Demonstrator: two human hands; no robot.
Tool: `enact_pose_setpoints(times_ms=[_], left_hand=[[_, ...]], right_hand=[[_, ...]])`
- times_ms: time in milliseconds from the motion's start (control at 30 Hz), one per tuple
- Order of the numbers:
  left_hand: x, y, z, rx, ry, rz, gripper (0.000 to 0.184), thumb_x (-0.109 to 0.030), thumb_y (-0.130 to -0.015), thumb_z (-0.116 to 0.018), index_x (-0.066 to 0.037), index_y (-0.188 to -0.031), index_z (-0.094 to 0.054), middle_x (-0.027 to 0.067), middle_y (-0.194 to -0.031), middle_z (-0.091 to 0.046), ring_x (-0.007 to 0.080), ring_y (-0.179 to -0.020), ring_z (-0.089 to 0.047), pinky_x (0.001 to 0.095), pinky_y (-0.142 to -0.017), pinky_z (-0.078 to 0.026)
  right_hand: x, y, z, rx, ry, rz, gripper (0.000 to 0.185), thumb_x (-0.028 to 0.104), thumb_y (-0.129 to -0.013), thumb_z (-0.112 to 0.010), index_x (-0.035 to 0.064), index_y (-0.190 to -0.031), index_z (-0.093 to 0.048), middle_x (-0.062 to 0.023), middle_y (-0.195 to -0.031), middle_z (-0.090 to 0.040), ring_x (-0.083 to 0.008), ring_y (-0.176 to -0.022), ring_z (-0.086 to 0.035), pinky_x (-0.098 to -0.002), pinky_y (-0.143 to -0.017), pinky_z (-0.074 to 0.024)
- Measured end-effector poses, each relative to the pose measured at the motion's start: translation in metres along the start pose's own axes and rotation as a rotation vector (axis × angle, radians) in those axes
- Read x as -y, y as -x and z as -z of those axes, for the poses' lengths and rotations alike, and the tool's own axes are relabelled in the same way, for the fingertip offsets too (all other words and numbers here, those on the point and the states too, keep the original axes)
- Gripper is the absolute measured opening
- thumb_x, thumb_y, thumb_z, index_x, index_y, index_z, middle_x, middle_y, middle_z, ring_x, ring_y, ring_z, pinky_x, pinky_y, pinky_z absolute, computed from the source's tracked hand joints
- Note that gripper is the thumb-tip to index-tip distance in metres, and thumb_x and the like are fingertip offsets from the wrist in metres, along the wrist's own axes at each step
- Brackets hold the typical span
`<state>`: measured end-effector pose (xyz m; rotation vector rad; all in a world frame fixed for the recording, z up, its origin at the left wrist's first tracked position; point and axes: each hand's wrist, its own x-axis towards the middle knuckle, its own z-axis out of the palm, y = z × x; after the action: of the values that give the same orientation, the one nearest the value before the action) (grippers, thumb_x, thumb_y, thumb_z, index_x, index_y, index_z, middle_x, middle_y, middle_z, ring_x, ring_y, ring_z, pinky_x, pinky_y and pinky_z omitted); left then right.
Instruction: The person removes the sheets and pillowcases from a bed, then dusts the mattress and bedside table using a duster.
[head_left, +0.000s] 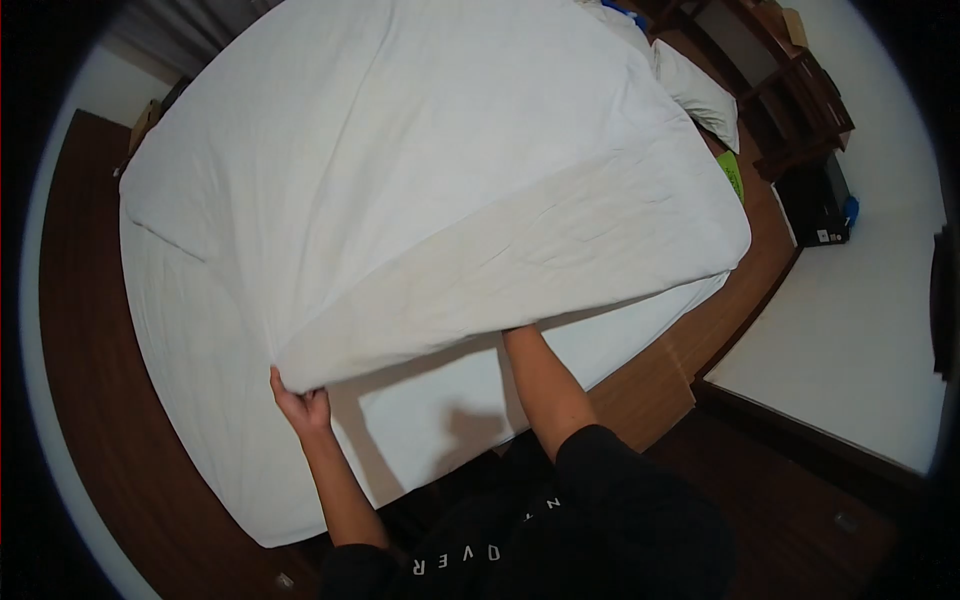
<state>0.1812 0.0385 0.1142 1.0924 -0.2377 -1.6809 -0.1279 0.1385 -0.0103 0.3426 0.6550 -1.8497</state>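
One white cover (400, 180), lying over most of the bed (440, 425), its near edge rising and leaving a strip uncovered. Your left hand (301, 402) is gripping one near corner; your right forearm (550, 390) is reaching underneath, the cover hiding your right hand, grip unknown.

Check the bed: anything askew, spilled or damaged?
The white cover looks askew: the left hand holds up its near edge, which slants across and bares the white-sheeted mattress. The pillow at upper right tilts at the mattress's edge. No spill or damage visible.
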Motion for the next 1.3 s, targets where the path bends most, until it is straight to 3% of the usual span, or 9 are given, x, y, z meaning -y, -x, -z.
enact_pose_setpoints(times_ms=[500,633,700,800,1000,1100,1233,1267,1300], left_hand=[[0.008,-0.001,0.03,0.03,-0.013,0.198,0.053,-0.04,-0.085,-0.047,0.0,-0.119,-0.04,0.0118,-0.122,-0.045,0.0269,-0.109,-0.044,0.0414,-0.093,-0.036],[0.026,-0.016,0.059,0.008,0.063,0.308,0.057,-0.044,-0.083,-0.046,-0.002,-0.121,-0.039,0.0113,-0.125,-0.042,0.0274,-0.115,-0.038,0.042,-0.097,-0.03],[0.032,-0.019,0.06,-0.002,0.047,0.282,0.059,-0.046,-0.084,-0.043,-0.003,-0.124,-0.036,0.0116,-0.128,-0.038,0.0293,-0.118,-0.033,0.0438,-0.1,-0.025],[0.026,-0.014,0.041,-0.04,-0.091,0.233,0.06,-0.048,-0.084,-0.04,-0.005,-0.125,-0.035,0.0114,-0.129,-0.037,0.0304,-0.118,-0.033,0.0446,-0.1,-0.025],[0.03,-0.006,0.041,-0.013,0.094,0.25,0.054,-0.041,-0.089,-0.032,-0.002,-0.127,-0.033,0.0137,-0.13,-0.035,0.031,-0.119,-0.033,0.0451,-0.099,-0.027],[0.055,-0.022,0.071,-0.068,0.071,0.347,0.047,-0.031,-0.09,-0.031,0.0,-0.125,-0.034,0.015,-0.128,-0.037,0.0308,-0.117,-0.036,0.0434,-0.099,-0.027],[0.094,-0.022,0.073,0.228,0.048,0.454,0.039,-0.025,-0.089,-0.032,0.001,-0.114,-0.045,0.0132,-0.116,-0.05,0.0284,-0.105,-0.047,0.0409,-0.091,-0.038],[0.094,-0.014,0.059,0.221,0.067,0.425,0.039,-0.025,-0.089,-0.032,0.001,-0.114,-0.045,0.0132,-0.116,-0.05,0.0284,-0.105,-0.047,0.0409,-0.091,-0.038],[0.092,-0.006,0.044,0.183,0.033,0.441,0.038,-0.026,-0.089,-0.034,0.001,-0.113,-0.045,0.0129,-0.113,-0.051,0.0275,-0.103,-0.049,0.0405,-0.088,-0.04]], right_hand=[[-0.005,0.036,0.064,-0.282,0.14,-0.006,0.046,0.038,-0.086,-0.042,0.008,-0.12,-0.04,-0.0051,-0.12,-0.047,-0.0208,-0.105,-0.049,-0.0365,-0.091,-0.0391],[-0.015,0.12,0.094,-0.407,0.34,-0.307,0.054,0.045,-0.087,-0.038,0.0045,-0.123,-0.037,-0.0081,-0.122,-0.046,-0.0203,-0.109,-0.045,-0.0357,-0.093,-0.0362],[-0.03,0.159,0.105,-0.449,0.509,-0.355,0.067,0.051,-0.084,-0.04,-0.003,-0.123,-0.032,-0.0196,-0.122,-0.04,-0.0279,-0.105,-0.048,-0.0409,-0.082,-0.0424],[-0.058,0.193,0.131,-0.467,0.505,-0.425,0.061,0.046,-0.087,-0.038,0.0,-0.126,-0.031,-0.0114,-0.123,-0.043,-0.0246,-0.112,-0.042,-0.0395,-0.093,-0.0333],[-0.061,0.208,0.135,-0.559,0.399,-0.595,0.065,0.047,-0.086,-0.039,-0.0008,-0.128,-0.025,-0.0115,-0.131,-0.031,-0.0262,-0.116,-0.036,-0.0414,-0.094,-0.0318],[-0.065,0.217,0.141,-0.375,0.245,-0.533,0.066,0.048,-0.085,-0.04,-0.0003,-0.128,-0.027,-0.0123,-0.13,-0.033,-0.0266,-0.117,-0.035,-0.0419,-0.096,-0.0298],[-0.032,0.229,0.138,-0.659,0.416,-0.284,0.054,0.054,-0.084,-0.037,0.0071,-0.109,-0.047,-0.0047,-0.092,-0.057,-0.016,-0.077,-0.055,-0.0307,-0.058,-0.0436],[-0.021,0.231,0.143,-0.601,0.491,-0.294,0.052,0.058,-0.082,-0.037,0.0106,-0.097,-0.052,0.0008,-0.072,-0.055,-0.0094,-0.057,-0.048,-0.0243,-0.043,-0.0331],[-0.016,0.23,0.145,-0.584,0.509,-0.303,0.052,0.058,-0.082,-0.037,0.0106,-0.097,-0.052,0.0008,-0.072,-0.055,-0.0094,-0.057,-0.048,-0.0243,-0.043,-0.0331]])
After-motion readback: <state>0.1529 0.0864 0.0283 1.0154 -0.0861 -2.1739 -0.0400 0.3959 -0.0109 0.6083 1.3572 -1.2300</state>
